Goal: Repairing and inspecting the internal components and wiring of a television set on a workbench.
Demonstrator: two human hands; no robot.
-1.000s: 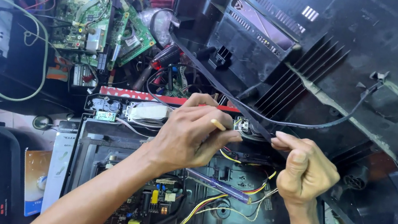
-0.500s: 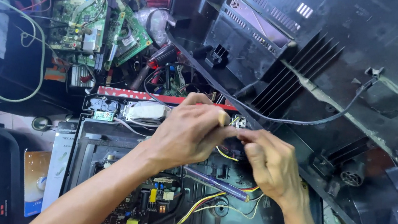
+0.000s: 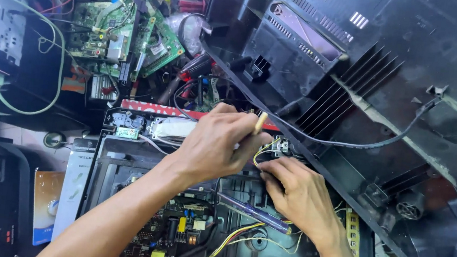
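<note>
Two hands' fingers (image 3: 268, 168) around small connector (image 3: 281, 146), touching.

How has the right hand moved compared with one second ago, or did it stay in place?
Yes. The right hand moved leftward, toward the left hand and the small connector with yellow wires at the black back cover's edge.

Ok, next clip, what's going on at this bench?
A person is bent over an opened electronics chassis with both bare hands inside it. The left hand pinches a thin tan tool over a small connector with yellow wires. The right hand presses on the wiring just below it. A black plastic back cover leans over the work, and loose green circuit boards lie behind.
</note>
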